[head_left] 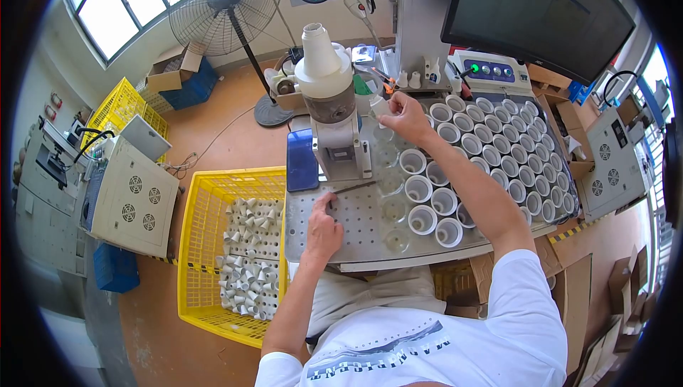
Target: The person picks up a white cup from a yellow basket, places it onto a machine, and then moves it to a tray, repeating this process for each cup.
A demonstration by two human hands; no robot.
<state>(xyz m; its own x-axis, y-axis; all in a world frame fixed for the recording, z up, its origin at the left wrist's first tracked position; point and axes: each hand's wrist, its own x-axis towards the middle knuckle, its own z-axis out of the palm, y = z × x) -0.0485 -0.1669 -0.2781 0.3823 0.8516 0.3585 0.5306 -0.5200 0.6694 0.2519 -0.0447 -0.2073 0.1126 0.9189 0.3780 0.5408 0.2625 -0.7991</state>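
Observation:
My right hand (pixel 407 121) is closed in a pinch on a small whitish cup-shaped piece (pixel 378 107), just right of the white machine column. Below it, a row of clear cups (pixel 395 209) stands along the left side of many white cups (pixel 491 154). My left hand (pixel 324 230) rests on the perforated metal plate (pixel 356 227), its index finger stretched out and other fingers partly curled. That fingertip lies at the near end of a thin dark strip (pixel 356 187). The machine column (pixel 334 120), topped by a white cone, stands behind the plate.
A yellow crate (pixel 199 245) at left holds small white cone pieces (pixel 249 280). A blue phone-like slab (pixel 302 159) lies beside the column. At the back are a monitor (pixel 533 17), a control box with a green light (pixel 491 70) and a standing fan (pixel 226 3).

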